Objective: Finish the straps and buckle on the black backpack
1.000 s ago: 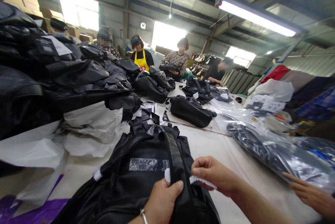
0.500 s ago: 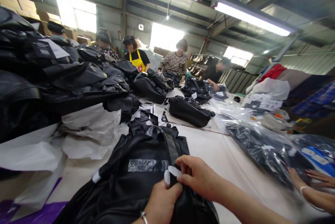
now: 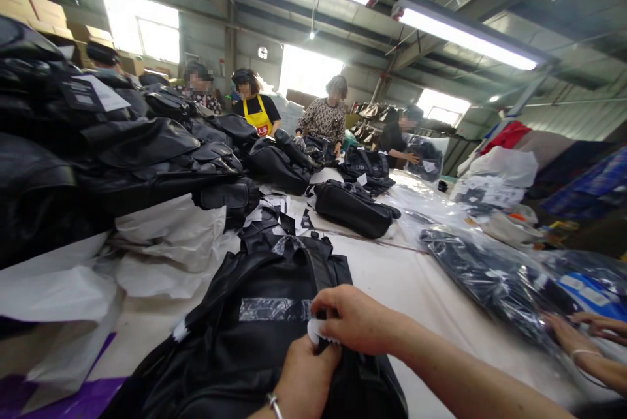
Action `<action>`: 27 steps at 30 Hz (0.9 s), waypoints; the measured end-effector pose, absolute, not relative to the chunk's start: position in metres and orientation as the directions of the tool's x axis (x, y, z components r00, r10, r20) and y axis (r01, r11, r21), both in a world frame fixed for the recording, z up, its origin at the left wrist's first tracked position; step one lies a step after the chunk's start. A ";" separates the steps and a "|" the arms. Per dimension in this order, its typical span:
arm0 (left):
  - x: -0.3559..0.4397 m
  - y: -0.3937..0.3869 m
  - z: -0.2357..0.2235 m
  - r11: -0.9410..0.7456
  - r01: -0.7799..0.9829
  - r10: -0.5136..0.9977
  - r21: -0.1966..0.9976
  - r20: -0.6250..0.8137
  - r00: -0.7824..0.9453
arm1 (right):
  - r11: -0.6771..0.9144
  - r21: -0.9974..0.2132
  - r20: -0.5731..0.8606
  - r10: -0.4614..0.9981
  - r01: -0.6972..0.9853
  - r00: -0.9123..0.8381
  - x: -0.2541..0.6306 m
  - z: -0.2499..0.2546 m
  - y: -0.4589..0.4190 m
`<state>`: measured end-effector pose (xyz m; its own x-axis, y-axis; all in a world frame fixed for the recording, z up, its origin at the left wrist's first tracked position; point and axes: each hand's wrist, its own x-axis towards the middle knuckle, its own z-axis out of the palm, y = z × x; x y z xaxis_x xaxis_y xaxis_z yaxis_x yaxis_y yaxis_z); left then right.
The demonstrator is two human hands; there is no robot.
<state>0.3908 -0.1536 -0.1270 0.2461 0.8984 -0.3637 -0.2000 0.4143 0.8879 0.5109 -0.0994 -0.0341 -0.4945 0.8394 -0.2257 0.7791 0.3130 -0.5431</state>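
A black backpack (image 3: 255,334) lies flat in front of me on the white table (image 3: 406,288), with a clear tape strip across its back panel. My left hand (image 3: 306,383) is closed on the backpack's strap near the bottom edge. My right hand (image 3: 355,318) sits just above it, fingers pinched on a small white foam piece (image 3: 316,329) pressed against the strap. Both hands touch each other over the strap.
A tall stack of black bags (image 3: 98,145) and white wrapping paper (image 3: 166,243) fill the left. Another black bag (image 3: 355,209) lies mid-table. Bagged items in clear plastic (image 3: 494,279) lie at right, where another person's hands (image 3: 585,337) reach in. Several workers stand at the far end.
My right hand has moved left with the white foam piece, from beside the strap onto it, meeting my left hand. The other person's hands at right have shifted over the plastic bags.
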 end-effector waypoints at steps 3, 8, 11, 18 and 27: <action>0.390 -0.154 -0.129 0.385 -0.126 0.912 0.914 -0.355 0.205 | 0.423 -0.474 -0.221 0.792 0.772 -0.570 0.504 -0.031 -0.099; 0.387 -0.154 -0.121 0.327 -0.186 0.928 0.926 -0.278 0.247 | 0.355 -0.619 -0.210 0.785 0.701 -0.583 0.511 -0.031 -0.098; 0.386 -0.154 -0.114 0.318 -0.197 0.927 0.927 -0.261 0.268 | 0.356 -0.711 -0.158 0.760 0.607 -0.631 0.517 -0.033 -0.098; 0.385 -0.154 -0.119 0.430 -0.299 0.887 0.852 -0.338 0.313 | 0.166 -0.730 -0.250 0.838 0.663 -0.485 0.517 -0.042 -0.100; 0.384 -0.155 -0.115 0.381 -0.154 0.896 0.912 -0.324 0.303 | 0.179 -0.639 -0.334 0.811 0.748 -0.480 0.517 -0.035 -0.102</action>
<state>0.3844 -0.1551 -0.1149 0.3027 0.8964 -0.3237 -0.1536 0.3811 0.9117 0.5174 -0.1016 -0.0351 -0.4796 0.8114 -0.3341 0.7480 0.1790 -0.6391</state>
